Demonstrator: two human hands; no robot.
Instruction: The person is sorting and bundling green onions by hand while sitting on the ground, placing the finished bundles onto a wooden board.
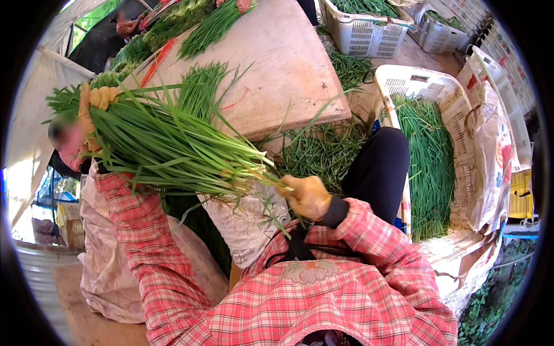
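Note:
A large bundle of long green garlic chives [184, 138] is held up across my lap, its leafy tips to the left and its pale stem ends to the right. My left hand [95, 112], in a tan glove, is wrapped round the leafy part. At the stem ends my right hand [309, 197], also gloved, has its fingers closed on some thin stalks and brownish leaf bits; the fingertips are partly hidden. Loose strands hang below the bundle, over a pale patterned cloth [245, 222] on my lap.
Ahead stands a wooden table [277, 55] with a smaller chive bunch [202, 86] and red ties [157, 63]. Another person's hands [236, 4] hold chives at its far side. Trimmings [323, 150] lie beneath its near edge. On the right is a white crate [398, 78] of chives.

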